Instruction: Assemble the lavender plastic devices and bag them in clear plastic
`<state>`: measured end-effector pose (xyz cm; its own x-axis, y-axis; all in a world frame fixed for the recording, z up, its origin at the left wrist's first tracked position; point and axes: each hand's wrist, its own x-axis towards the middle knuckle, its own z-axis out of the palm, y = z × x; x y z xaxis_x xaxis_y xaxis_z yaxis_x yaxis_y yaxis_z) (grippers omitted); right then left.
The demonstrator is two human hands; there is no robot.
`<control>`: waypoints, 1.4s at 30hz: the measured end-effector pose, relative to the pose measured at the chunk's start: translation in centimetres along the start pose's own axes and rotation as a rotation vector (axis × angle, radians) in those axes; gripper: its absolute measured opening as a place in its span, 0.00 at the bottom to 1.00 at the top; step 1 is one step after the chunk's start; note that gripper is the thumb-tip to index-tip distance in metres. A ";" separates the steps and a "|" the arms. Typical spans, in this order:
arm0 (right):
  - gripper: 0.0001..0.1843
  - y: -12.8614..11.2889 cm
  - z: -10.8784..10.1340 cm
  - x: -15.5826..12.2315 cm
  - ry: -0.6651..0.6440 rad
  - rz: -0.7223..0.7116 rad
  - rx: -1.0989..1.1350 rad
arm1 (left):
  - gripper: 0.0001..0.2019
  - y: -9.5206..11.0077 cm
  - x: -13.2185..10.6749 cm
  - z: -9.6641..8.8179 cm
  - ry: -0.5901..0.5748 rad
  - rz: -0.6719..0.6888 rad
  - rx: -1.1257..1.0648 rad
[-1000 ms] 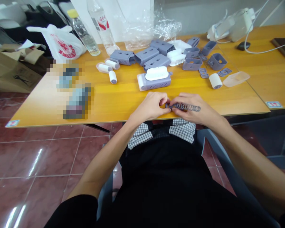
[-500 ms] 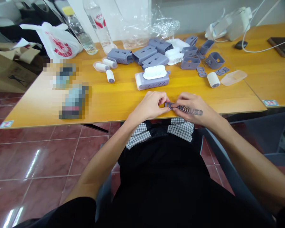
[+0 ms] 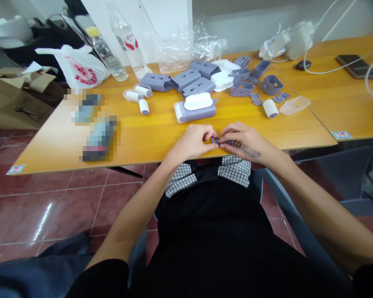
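Near the table's front edge, both hands meet around one small assembly. My left hand (image 3: 193, 140) is closed, thumb and forefinger pinching a small grey-purple plastic piece (image 3: 214, 141) at its left end. My right hand (image 3: 248, 138) grips a metal coil spring (image 3: 250, 151), whose loose end trails right beneath the palm. The spring's other end meets the plastic piece between the fingertips; how they join is hidden. Just beyond the hands lies a grey-purple perforated case (image 3: 200, 112) with a white bristle brush head (image 3: 198, 101) resting on it.
Behind lie several grey-purple housings (image 3: 200, 87), open frames (image 3: 241, 89), flat plastic pieces (image 3: 256, 99) and a white roller (image 3: 270, 108). More white rollers (image 3: 144, 106) sit left. Bottles (image 3: 132, 47) and a plastic bag (image 3: 77, 68) stand at the back left; a phone (image 3: 357, 66) lies right.
The camera view has shifted slightly, moving the table items a little down and mostly leftward. Both hands keep hold of the piece and spring. Dark fabric now shows at the lower left.
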<state>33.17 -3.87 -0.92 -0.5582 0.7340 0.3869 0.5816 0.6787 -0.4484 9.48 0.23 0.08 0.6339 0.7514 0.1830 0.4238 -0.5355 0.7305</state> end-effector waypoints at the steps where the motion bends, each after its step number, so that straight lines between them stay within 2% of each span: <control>1: 0.09 0.1 0.1 -0.1 0.008 -0.006 0.012 | 0.21 0.0 0.0 0.0 0.000 0.000 -0.008; 10: 0.09 0.5 0.2 -0.4 0.075 0.015 0.089 | 0.21 -0.4 0.0 -0.3 -0.021 -0.003 -0.085; 29: 0.08 0.8 -0.2 0.3 -0.022 -0.038 0.002 | 0.19 -0.4 0.3 -0.2 -0.042 0.038 0.036; 35: 0.07 0.8 -0.3 -0.1 0.009 -0.028 0.110 | 0.21 0.0 0.2 -0.4 -0.053 0.042 -0.009; 42: 0.07 0.8 -0.1 -0.4 0.078 -0.066 0.097 | 0.20 -0.1 0.2 -0.4 -0.054 0.038 -0.037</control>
<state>33.89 -3.60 -1.40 -0.5436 0.6903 0.4775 0.4830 0.7225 -0.4946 9.29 0.58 0.31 0.6835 0.7085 0.1756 0.3752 -0.5474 0.7480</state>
